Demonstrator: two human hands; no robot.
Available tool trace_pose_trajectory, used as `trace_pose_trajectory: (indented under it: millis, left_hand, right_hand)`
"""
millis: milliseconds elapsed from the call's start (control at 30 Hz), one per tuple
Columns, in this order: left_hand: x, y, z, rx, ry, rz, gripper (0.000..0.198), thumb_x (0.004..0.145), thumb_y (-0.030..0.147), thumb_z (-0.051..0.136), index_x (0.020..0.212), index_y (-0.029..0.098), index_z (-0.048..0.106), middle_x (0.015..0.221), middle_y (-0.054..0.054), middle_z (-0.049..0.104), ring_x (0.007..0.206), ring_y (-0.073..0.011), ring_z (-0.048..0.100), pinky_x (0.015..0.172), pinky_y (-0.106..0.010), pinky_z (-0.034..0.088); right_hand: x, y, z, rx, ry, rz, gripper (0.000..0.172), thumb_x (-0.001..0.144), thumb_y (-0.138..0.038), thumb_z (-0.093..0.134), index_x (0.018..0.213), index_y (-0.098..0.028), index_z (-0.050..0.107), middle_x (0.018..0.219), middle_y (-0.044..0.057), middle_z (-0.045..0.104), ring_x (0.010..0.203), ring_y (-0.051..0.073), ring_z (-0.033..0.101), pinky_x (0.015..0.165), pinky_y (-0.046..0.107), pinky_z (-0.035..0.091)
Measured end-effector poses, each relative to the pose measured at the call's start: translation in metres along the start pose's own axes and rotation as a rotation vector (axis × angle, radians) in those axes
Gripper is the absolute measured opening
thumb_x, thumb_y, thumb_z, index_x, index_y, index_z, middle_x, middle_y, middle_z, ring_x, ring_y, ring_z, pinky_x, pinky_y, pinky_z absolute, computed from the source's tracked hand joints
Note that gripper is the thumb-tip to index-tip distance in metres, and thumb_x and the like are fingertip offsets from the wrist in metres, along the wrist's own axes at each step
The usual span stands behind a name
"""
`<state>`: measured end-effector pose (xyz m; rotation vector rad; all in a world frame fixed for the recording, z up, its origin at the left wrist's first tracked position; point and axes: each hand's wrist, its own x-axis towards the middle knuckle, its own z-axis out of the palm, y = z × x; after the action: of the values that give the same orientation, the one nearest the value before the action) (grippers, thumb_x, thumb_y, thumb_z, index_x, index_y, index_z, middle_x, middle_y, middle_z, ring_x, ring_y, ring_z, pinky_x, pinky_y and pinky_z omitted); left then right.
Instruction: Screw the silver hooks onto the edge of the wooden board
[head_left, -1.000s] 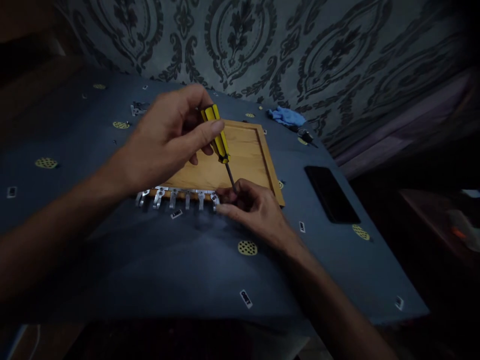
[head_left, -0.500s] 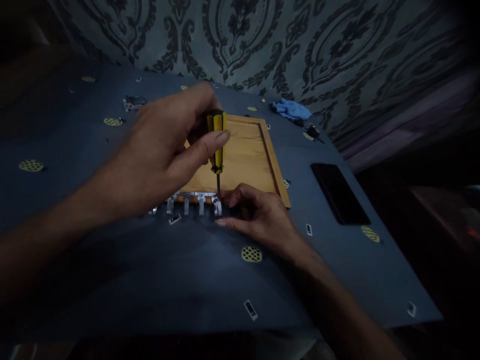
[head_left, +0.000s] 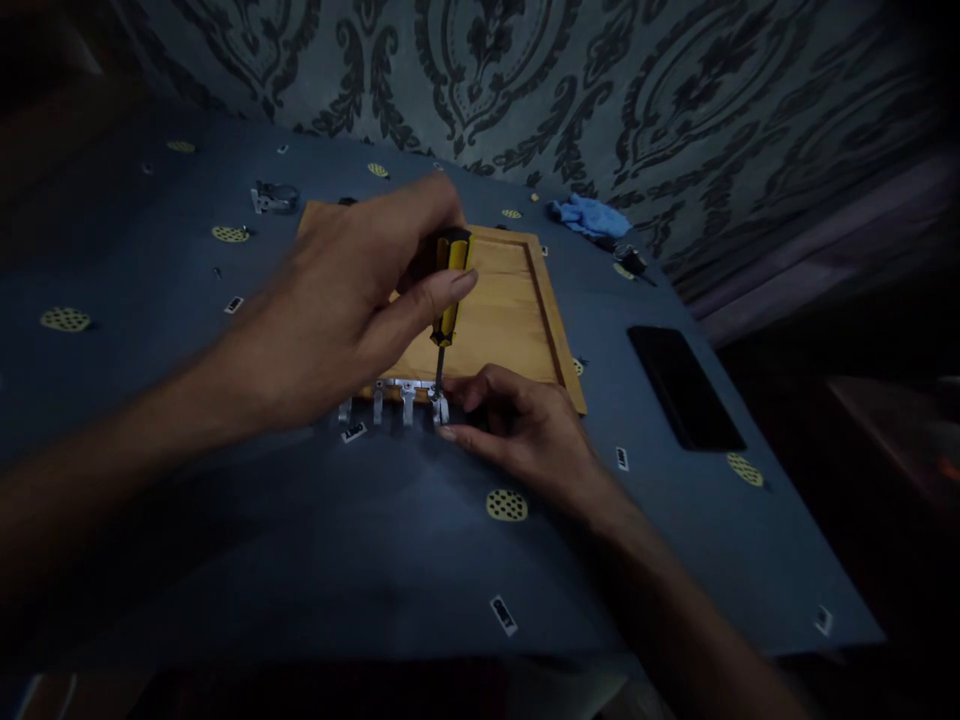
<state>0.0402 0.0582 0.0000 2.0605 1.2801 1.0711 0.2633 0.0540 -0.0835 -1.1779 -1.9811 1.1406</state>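
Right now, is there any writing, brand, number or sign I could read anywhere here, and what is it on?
No text here can be read.
white tags scattered on the blue table cover: dark marks, too small and blurred to read.
screwdriver in the left hand: no legible brand on the yellow-and-black handle.
phone: screen dark, nothing showing.
wooden board and metal hook rail: no lettering visible.

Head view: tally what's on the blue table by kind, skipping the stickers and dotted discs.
Screwdriver: 1
Wooden board: 1
Metal hook rack: 1
Blue cloth: 1
Black phone: 1
Loose metal part: 1
Small dark item by the cloth: 1
Total: 7
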Motion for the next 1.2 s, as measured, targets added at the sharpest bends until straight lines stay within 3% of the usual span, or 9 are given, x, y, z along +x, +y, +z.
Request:
trace_pose_trajectory:
  millis: [100, 367, 533, 633, 900, 1033, 1200]
  left_hand:
    - [0.000, 0.000, 0.000, 0.128, -0.032, 0.051, 0.009, 0.100, 0.030, 0.059, 0.097, 0.022, 0.060, 0.087, -0.003, 0.068, 0.081, -0.0206, 0.067, 0.073, -0.035, 0.048]
    - [-0.002, 0.005, 0.001, 0.178, -0.074, 0.057, 0.013, 0.101, 0.029, 0.054, 0.108, 0.021, 0.060, 0.092, -0.002, 0.067, 0.083, -0.0181, 0.067, 0.072, -0.030, 0.047]
    - [-0.005, 0.005, 0.009, 0.087, -0.101, 0.044, 0.027, 0.098, 0.026, 0.055, 0.125, 0.027, 0.058, 0.092, -0.001, 0.064, 0.090, -0.0204, 0.068, 0.070, -0.028, 0.050]
    - [-0.007, 0.001, 0.014, 0.067, -0.111, 0.050, 0.029, 0.098, 0.028, 0.058, 0.127, 0.030, 0.057, 0.097, -0.001, 0.064, 0.095, -0.0211, 0.069, 0.070, -0.026, 0.053]
    - [-0.006, -0.011, 0.031, 0.099, 0.017, 0.248, 0.024, 0.100, 0.030, 0.058, 0.122, 0.026, 0.051, 0.113, -0.002, 0.066, 0.090, -0.0173, 0.070, 0.072, -0.028, 0.056]
    - [0.001, -0.006, 0.028, 0.158, -0.062, 0.293, 0.018, 0.099, 0.025, 0.057, 0.117, 0.027, 0.052, 0.097, 0.001, 0.067, 0.081, -0.0163, 0.070, 0.070, -0.029, 0.055]
    - [0.004, 0.004, 0.026, 0.212, -0.190, 0.295, 0.029, 0.093, 0.013, 0.056, 0.119, 0.026, 0.052, 0.074, 0.006, 0.061, 0.059, -0.0125, 0.062, 0.054, -0.025, 0.044]
  right_hand:
    - [0.000, -0.001, 0.000, -0.002, -0.002, 0.008, 0.039, 0.079, -0.049, 0.083, 0.079, -0.023, 0.055, 0.108, 0.005, 0.080, 0.060, 0.011, 0.052, 0.059, 0.030, 0.043]
    - [0.000, -0.001, 0.000, -0.014, 0.002, 0.020, 0.038, 0.079, -0.049, 0.083, 0.078, -0.024, 0.054, 0.109, 0.006, 0.080, 0.064, 0.013, 0.057, 0.062, 0.032, 0.046]
    - [0.001, 0.000, 0.001, 0.021, -0.002, 0.024, 0.032, 0.078, -0.042, 0.084, 0.080, -0.024, 0.057, 0.102, 0.006, 0.078, 0.079, 0.019, 0.067, 0.067, 0.033, 0.049]
    - [0.000, 0.001, 0.001, 0.024, 0.004, 0.025, 0.033, 0.077, -0.043, 0.084, 0.080, -0.023, 0.058, 0.098, 0.006, 0.077, 0.079, 0.020, 0.067, 0.067, 0.034, 0.050]
    - [0.003, 0.002, 0.001, -0.003, 0.008, 0.016, 0.038, 0.075, -0.049, 0.085, 0.080, -0.022, 0.058, 0.083, 0.002, 0.073, 0.061, 0.013, 0.055, 0.059, 0.030, 0.045]
    - [0.003, 0.004, 0.001, 0.006, 0.003, -0.004, 0.039, 0.075, -0.052, 0.085, 0.080, -0.023, 0.058, 0.087, 0.003, 0.073, 0.068, 0.015, 0.060, 0.065, 0.032, 0.049]
    - [0.002, 0.009, 0.000, -0.003, -0.007, -0.004, 0.036, 0.077, -0.050, 0.084, 0.085, -0.023, 0.061, 0.088, 0.003, 0.073, 0.070, 0.018, 0.064, 0.066, 0.033, 0.051]
